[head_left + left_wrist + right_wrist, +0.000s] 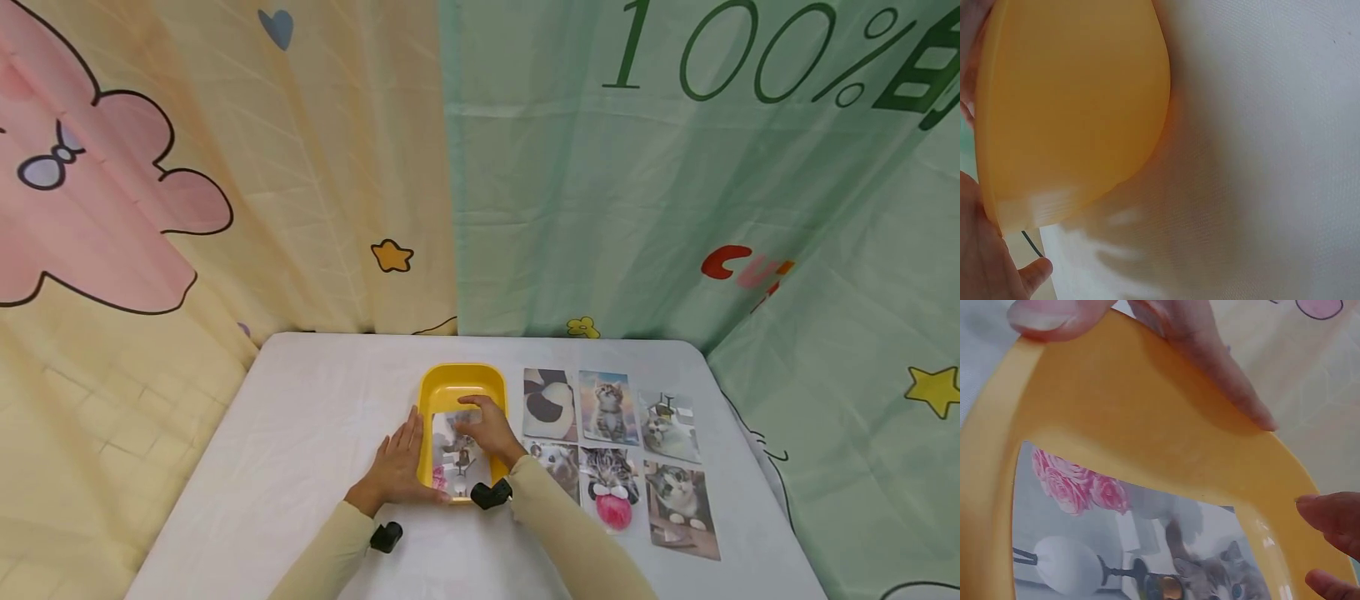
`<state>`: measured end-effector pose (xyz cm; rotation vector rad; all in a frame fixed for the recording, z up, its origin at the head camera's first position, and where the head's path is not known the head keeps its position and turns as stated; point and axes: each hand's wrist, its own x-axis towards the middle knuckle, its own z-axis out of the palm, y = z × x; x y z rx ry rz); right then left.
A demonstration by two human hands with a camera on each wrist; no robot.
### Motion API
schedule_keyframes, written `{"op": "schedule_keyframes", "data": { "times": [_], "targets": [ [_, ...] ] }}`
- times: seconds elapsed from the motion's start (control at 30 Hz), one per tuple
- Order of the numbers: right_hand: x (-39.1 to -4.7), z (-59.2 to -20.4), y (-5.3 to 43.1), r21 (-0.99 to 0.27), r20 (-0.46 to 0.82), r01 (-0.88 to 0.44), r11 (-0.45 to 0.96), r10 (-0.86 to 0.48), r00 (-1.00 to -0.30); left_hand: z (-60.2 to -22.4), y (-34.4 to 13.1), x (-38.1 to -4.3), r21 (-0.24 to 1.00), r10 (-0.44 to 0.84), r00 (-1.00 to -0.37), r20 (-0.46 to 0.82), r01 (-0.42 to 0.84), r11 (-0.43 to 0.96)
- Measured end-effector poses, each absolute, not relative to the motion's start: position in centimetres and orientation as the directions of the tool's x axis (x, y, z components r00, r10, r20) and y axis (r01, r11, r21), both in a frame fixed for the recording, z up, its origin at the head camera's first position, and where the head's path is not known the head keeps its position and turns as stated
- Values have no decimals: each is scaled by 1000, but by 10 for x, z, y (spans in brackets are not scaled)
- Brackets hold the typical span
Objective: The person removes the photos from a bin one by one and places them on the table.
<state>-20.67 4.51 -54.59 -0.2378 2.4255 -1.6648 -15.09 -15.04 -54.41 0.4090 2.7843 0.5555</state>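
A yellow plastic tray stands on the white table. Flat on its floor lies a photo card showing a grey cat and pink roses. My left hand rests along the tray's left side with straight fingers, its thumb at the near rim. In the left wrist view, that hand's fingers touch the outer wall. My right hand reaches over the tray's right side, thumb and index finger spread above the card. Its fingertips hold nothing.
Right of the tray, several cat photo cards lie in two rows, including one with a kitten and one with a pink pompom. Printed curtains hang behind and beside the table. Each wrist bears a small black camera.
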Motion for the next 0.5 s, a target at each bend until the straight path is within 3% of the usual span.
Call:
{"op": "schedule_keyframes", "data": {
  "times": [0.27, 0.5],
  "targets": [
    [-208, -560, 33, -826, -82, -49, 562, -205, -975, -546, -150, -152, 408, 316, -922, -225, 205, 889],
    [-208, -561, 33, -780, -85, -68, 622, -214, -973, -546, -151, -153, 413, 319, -921, -225, 206, 887]
  ]
}}
